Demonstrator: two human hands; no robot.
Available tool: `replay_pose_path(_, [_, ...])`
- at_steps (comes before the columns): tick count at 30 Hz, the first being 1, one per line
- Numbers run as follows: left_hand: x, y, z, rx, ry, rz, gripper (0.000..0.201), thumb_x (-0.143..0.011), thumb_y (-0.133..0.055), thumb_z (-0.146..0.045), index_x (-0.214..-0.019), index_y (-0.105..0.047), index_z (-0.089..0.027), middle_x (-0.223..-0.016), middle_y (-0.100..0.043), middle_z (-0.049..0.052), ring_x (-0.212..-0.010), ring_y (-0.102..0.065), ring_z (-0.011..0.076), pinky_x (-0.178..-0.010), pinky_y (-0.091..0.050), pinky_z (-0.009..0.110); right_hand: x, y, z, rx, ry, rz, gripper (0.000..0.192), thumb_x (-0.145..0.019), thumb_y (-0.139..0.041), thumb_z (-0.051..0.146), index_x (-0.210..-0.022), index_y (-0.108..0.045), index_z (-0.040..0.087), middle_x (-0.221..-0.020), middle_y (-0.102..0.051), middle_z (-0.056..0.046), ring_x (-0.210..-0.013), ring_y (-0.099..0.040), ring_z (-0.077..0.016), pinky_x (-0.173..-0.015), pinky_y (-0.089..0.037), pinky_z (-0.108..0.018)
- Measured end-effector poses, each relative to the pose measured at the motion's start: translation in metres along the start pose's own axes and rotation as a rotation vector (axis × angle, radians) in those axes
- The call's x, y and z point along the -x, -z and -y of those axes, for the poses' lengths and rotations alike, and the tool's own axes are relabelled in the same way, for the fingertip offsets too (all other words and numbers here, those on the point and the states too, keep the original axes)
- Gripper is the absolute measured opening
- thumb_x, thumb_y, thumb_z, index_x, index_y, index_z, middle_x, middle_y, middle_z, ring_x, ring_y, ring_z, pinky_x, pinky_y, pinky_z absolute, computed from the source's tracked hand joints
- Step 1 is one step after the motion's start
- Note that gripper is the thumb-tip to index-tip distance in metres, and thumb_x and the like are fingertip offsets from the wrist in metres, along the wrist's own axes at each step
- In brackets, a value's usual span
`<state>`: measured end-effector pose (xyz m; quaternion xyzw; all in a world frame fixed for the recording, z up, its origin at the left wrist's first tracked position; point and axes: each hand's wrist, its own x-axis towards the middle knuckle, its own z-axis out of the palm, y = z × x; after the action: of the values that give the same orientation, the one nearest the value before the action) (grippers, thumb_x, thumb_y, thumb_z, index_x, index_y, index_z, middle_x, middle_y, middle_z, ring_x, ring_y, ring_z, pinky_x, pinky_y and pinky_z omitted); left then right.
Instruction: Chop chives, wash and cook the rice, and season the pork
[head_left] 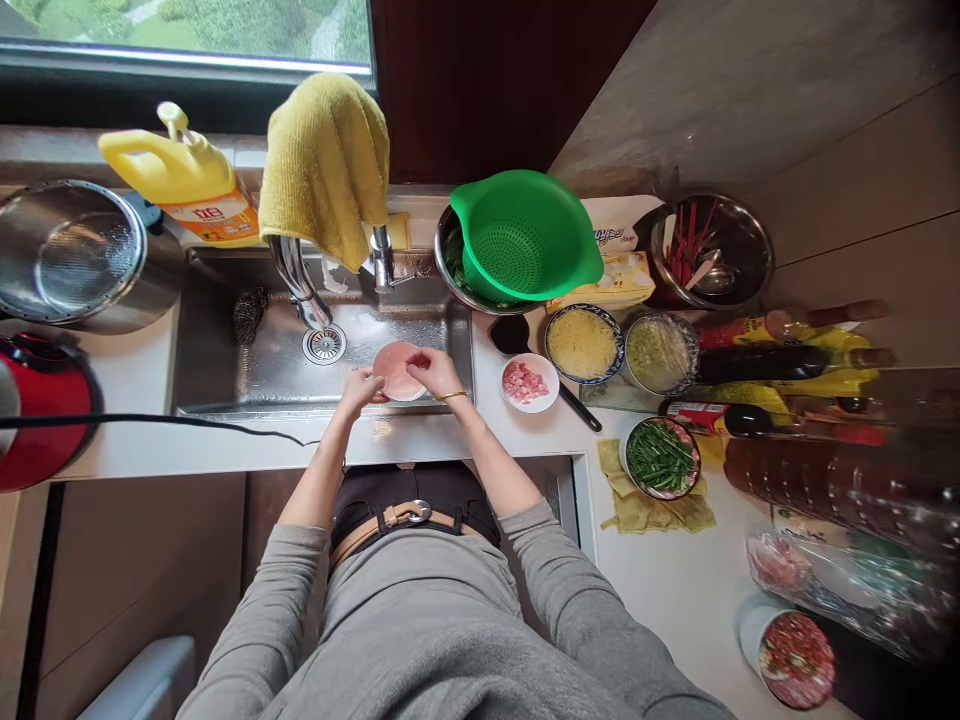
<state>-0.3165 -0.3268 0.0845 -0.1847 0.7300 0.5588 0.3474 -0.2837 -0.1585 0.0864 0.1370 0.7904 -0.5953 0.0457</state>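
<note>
Over the steel sink (pixel 247 365) I hold a small pink bowl (pixel 396 372) with both hands. My left hand (pixel 360 388) grips its left rim. My right hand (pixel 435 372) rests on its right rim, fingers reaching into the bowl. The faucet (pixel 300 280) stands just behind and to the left, draped with a yellow cloth (pixel 326 165). I cannot tell whether water is running.
Right of the sink: a small dish of chopped meat (pixel 529 383), a bowl of yellow shreds (pixel 583 343), a green colander (pixel 525 235) in a steel bowl, a bowl of green beans (pixel 660 457), sauce bottles (pixel 780 360). Left: a steel pot (pixel 71 250), a yellow detergent jug (pixel 184 180), a red appliance (pixel 37 410).
</note>
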Motion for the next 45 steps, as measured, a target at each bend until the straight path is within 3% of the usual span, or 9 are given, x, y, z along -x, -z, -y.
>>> replay_pose_path(6, [-0.003,-0.004,0.001,0.026,-0.045,0.031,0.015,-0.055,-0.057,-0.013,-0.069,-0.062,-0.014,-0.058,-0.061,0.000,-0.055,-0.065,0.0151,-0.059,-0.061,0.028,0.020,0.038,-0.008,-0.195,-0.019,-0.130,0.006,-0.071,-0.064,0.020,-0.076,-0.066,0.019,-0.083,-0.073,-0.002,-0.080,-0.069,-0.0174,-0.086,-0.055,-0.035])
replay_pose_path(12, [-0.005,-0.010,0.003,0.007,-0.063,0.054,0.017,-0.053,-0.056,-0.015,-0.069,-0.060,-0.015,-0.057,-0.058,-0.002,-0.054,-0.063,0.0142,-0.058,-0.061,0.027,0.026,0.056,-0.008,-0.650,-0.204,-0.090,0.019,-0.065,-0.074,0.024,-0.080,-0.062,0.020,-0.080,-0.072,-0.001,-0.094,-0.072,-0.0208,-0.095,-0.057,-0.038])
replay_pose_path(16, [-0.003,-0.013,0.002,-0.006,-0.062,0.057,0.018,-0.052,-0.055,-0.016,-0.070,-0.059,-0.016,-0.054,-0.055,-0.004,-0.052,-0.062,0.0131,-0.057,-0.060,0.025,0.036,0.074,-0.007,-0.718,-0.215,-0.089,0.019,-0.073,-0.071,0.027,-0.089,-0.063,0.020,-0.087,-0.074,-0.004,-0.102,-0.072,-0.0218,-0.099,-0.056,-0.039])
replay_pose_path(23, [-0.002,-0.016,-0.001,-0.025,-0.063,0.059,0.018,-0.054,-0.055,-0.016,-0.071,-0.059,-0.016,-0.056,-0.059,-0.002,-0.052,-0.064,0.0145,-0.059,-0.060,0.027,0.064,0.124,-0.049,-0.048,-0.068,-0.414,0.034,-0.087,-0.043,0.028,-0.112,-0.063,0.018,-0.118,-0.069,-0.013,-0.117,-0.065,-0.0223,-0.104,-0.051,-0.043])
replay_pose_path(27, [-0.002,-0.018,-0.002,-0.031,-0.067,0.063,0.018,-0.053,-0.056,-0.017,-0.070,-0.060,-0.016,-0.058,-0.060,-0.001,-0.053,-0.064,0.0139,-0.058,-0.060,0.025,0.082,0.143,-0.075,0.404,-0.108,-0.322,0.050,-0.080,-0.043,0.014,-0.126,-0.061,0.016,-0.128,-0.066,-0.015,-0.124,-0.059,-0.0262,-0.111,-0.044,-0.048])
replay_pose_path(33, [-0.005,-0.022,-0.002,-0.027,-0.072,0.085,0.018,-0.051,-0.055,-0.017,-0.068,-0.060,-0.015,-0.059,-0.059,-0.002,-0.052,-0.062,0.0131,-0.057,-0.060,0.026,0.100,0.161,-0.075,0.527,-0.119,-0.422,0.056,-0.077,-0.039,0.006,-0.128,-0.061,0.012,-0.121,-0.069,-0.017,-0.107,-0.067,-0.0254,-0.103,-0.050,-0.044])
replay_pose_path(37, [-0.005,-0.025,-0.001,-0.032,-0.077,0.092,0.018,-0.052,-0.056,-0.018,-0.069,-0.060,-0.015,-0.059,-0.059,-0.002,-0.053,-0.063,0.0135,-0.058,-0.061,0.027,0.092,0.145,-0.061,0.364,-0.019,-0.464,0.048,-0.077,-0.039,0.007,-0.116,-0.066,0.014,-0.111,-0.072,-0.013,-0.100,-0.069,-0.0214,-0.095,-0.055,-0.037])
replay_pose_path(40, [-0.004,-0.027,0.000,-0.044,-0.087,0.104,0.017,-0.052,-0.057,-0.019,-0.068,-0.060,-0.015,-0.060,-0.059,-0.002,-0.054,-0.064,0.0139,-0.058,-0.060,0.026,0.074,0.107,-0.046,0.268,0.094,-0.267,0.046,-0.081,-0.040,0.008,-0.118,-0.065,0.018,-0.111,-0.071,-0.009,-0.101,-0.068,-0.0193,-0.089,-0.056,-0.033])
replay_pose_path(45, [-0.001,-0.026,-0.001,-0.064,-0.079,0.090,0.020,-0.052,-0.058,-0.019,-0.071,-0.062,-0.014,-0.061,-0.060,-0.001,-0.056,-0.064,0.0141,-0.058,-0.060,0.026,0.039,0.046,-0.023,0.561,0.119,-0.052,0.039,-0.087,-0.047,0.009,-0.119,-0.068,0.016,-0.119,-0.066,-0.012,-0.111,-0.059,-0.0239,-0.101,-0.047,-0.037])
